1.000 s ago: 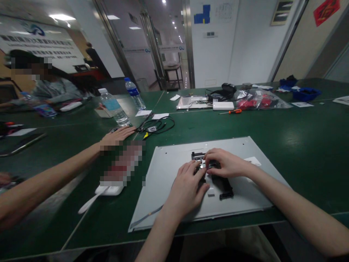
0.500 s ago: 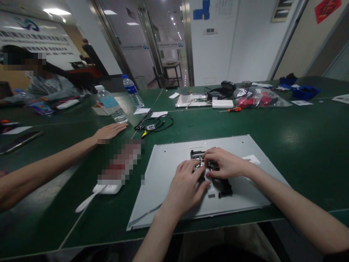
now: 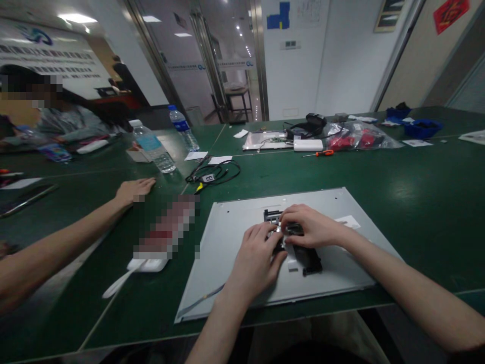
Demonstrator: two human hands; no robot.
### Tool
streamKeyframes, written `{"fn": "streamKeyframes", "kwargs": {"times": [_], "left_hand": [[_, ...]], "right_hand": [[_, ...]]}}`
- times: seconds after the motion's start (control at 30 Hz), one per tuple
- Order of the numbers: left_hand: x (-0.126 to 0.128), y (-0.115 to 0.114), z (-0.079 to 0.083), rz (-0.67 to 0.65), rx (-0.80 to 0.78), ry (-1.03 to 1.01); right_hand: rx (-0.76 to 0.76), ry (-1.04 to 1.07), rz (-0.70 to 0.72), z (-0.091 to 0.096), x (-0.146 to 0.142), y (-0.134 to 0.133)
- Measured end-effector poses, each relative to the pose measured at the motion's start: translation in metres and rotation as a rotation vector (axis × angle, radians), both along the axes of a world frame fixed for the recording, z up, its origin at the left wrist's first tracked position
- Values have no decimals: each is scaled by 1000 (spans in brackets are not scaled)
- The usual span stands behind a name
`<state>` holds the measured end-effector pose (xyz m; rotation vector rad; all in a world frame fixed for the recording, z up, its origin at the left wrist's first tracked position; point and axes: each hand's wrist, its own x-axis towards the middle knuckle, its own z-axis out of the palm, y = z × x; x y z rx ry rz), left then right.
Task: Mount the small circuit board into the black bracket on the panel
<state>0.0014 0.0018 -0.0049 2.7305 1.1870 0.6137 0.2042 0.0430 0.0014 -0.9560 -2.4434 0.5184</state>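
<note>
A flat grey metal panel [image 3: 235, 237] lies on the green table [image 3: 417, 202] in front of me. A black bracket-like part [image 3: 308, 260] sits on its middle. My left hand [image 3: 255, 263] rests on the panel with curled fingers pressing the near left side of the black part. My right hand [image 3: 312, 227] is closed over the part's far end, fingertips pinched on a small piece I cannot make out. Both hands hide most of the part.
A co-worker's arm and hand [image 3: 132, 189] lie flat on the table at the left. Nearby are a white device [image 3: 147, 264], black cables [image 3: 214, 174], two water bottles [image 3: 153, 149], an orange screwdriver [image 3: 322, 152], a plastic bag with red parts [image 3: 359, 137] and blue trays [image 3: 422, 127].
The co-worker's hand has slid back to the left along the table. My own hands stay on the black part, with only small finger shifts.
</note>
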Motion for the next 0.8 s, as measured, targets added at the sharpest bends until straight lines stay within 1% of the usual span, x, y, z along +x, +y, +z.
{"fn": "streamKeyframes", "kwargs": {"times": [0.47, 0.8], "left_hand": [[4, -3, 5, -6, -40, 24], [5, -5, -1, 33, -9, 83]], "right_hand": [[-31, -43, 12, -2, 0, -3], [-41, -45, 9, -1, 0, -2]]}}
